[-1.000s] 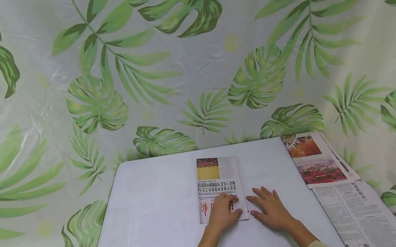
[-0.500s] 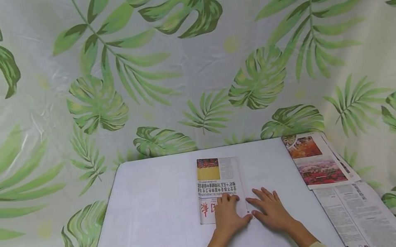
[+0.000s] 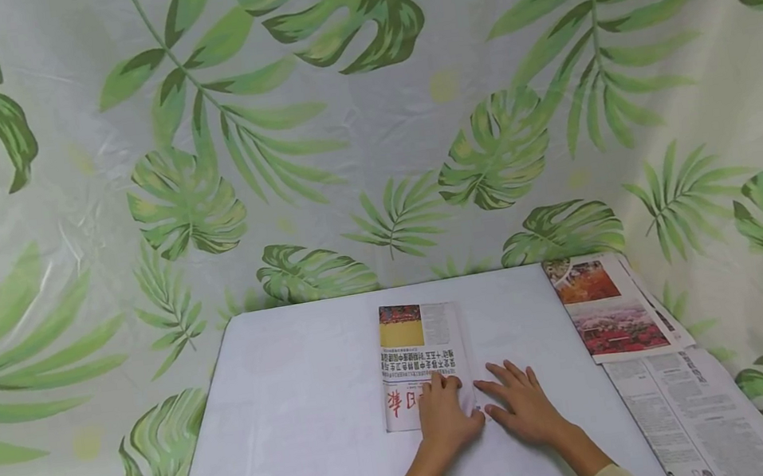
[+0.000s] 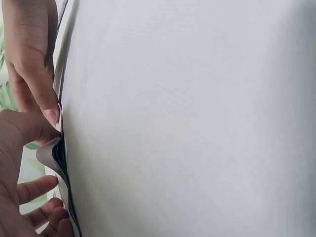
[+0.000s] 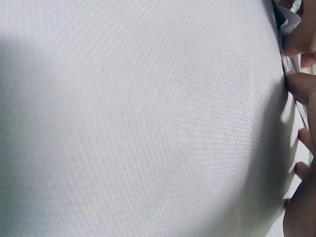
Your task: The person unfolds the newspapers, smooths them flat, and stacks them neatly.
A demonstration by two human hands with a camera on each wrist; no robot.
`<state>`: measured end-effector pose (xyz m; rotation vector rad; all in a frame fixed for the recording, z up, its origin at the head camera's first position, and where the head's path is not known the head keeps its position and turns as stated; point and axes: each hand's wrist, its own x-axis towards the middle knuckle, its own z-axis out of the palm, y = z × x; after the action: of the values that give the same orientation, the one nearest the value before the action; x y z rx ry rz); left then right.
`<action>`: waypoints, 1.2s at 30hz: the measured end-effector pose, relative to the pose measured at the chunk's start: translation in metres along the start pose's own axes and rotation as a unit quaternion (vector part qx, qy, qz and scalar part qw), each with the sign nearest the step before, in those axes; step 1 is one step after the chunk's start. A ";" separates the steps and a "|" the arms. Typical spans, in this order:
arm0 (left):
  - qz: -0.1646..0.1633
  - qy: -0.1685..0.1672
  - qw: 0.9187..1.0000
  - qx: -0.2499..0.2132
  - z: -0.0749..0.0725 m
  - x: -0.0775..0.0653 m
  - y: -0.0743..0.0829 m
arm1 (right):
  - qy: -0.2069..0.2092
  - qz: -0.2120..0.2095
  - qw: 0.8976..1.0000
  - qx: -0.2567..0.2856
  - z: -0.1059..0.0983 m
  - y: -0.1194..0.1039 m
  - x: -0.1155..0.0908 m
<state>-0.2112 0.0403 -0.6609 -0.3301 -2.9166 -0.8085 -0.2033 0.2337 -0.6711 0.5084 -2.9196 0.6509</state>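
A folded newspaper (image 3: 405, 359), with a picture and large print on its upper face, lies on the white table. My left hand (image 3: 443, 416) is over its lower right part, fingers bent. In the left wrist view, the left hand (image 4: 12, 163) has its thumb at a raised, bulging fold (image 4: 48, 154) of the paper edge, with the fingers on the other side of it. My right hand (image 3: 525, 406) lies beside the newspaper's right edge, its fingers spread and fingertips pointing toward the paper. The right thumb nearly meets the left thumb.
More newspapers (image 3: 701, 413) lie along the table's right side, overlapping, with a photo page (image 3: 618, 327) on top. The table (image 3: 291, 427) has its far edge close to a hanging leaf-patterned curtain (image 3: 365, 111).
My left hand has shifted right across the newspaper, bringing its thumb to the right edge by the right thumb and uncovering more red print. The right hand and the newspaper have stayed put.
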 end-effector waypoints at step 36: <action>0.059 -0.033 0.998 -0.001 -0.018 -0.010 -0.007 | 0.028 -0.003 0.999 0.019 0.003 -0.003 -0.002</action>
<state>-0.2026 0.0233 -0.6500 -0.5338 -2.9220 -0.7987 -0.2007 0.2305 -0.6728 0.4934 -2.8571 0.7098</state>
